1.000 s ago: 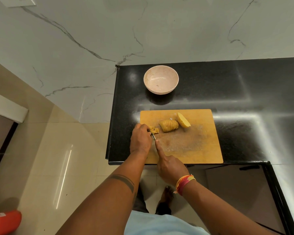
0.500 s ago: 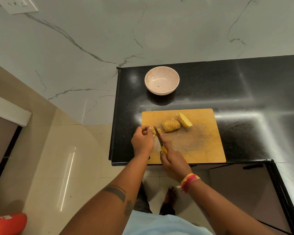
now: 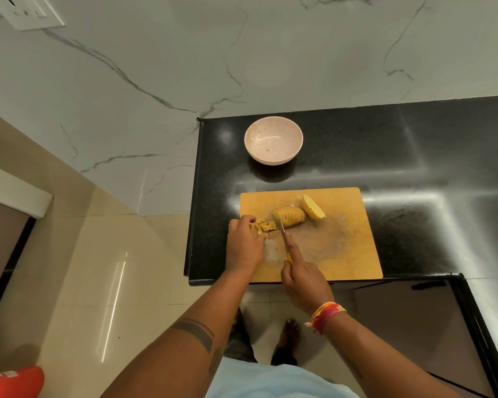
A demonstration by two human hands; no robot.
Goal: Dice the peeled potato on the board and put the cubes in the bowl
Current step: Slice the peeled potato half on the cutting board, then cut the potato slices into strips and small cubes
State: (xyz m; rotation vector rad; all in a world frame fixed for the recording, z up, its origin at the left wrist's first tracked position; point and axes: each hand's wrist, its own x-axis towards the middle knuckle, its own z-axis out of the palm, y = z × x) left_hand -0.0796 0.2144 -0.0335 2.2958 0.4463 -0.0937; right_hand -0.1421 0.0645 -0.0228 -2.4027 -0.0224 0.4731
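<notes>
A wooden cutting board (image 3: 337,254) lies on the black countertop (image 3: 414,156) just below the middle of the frame, its near edge at the counter's front edge. At the board's left end the left hand (image 3: 243,244) rests with fingers curled over a small cluster of potato cubes (image 3: 266,226), holding them in place against the wood. The right hand (image 3: 302,275), lower and slightly right of it, grips a knife (image 3: 281,231) by its yellow handle, index finger stretched along the spine; the blade points up the frame, its tip sitting between the cubes and a sliced potato half (image 3: 290,216). That half lies near the board's upper middle, its slices standing close together like a fan. Touching its right end is an uncut potato half (image 3: 314,207), pale cut face turned toward the upper left. A pale pink bowl (image 3: 273,139) stands on the counter above the board, well apart from it, with no cubes inside. A bright thread band (image 3: 327,313) circles the right wrist, and a red object (image 3: 12,382) shows in the lower left corner on the tiled floor
</notes>
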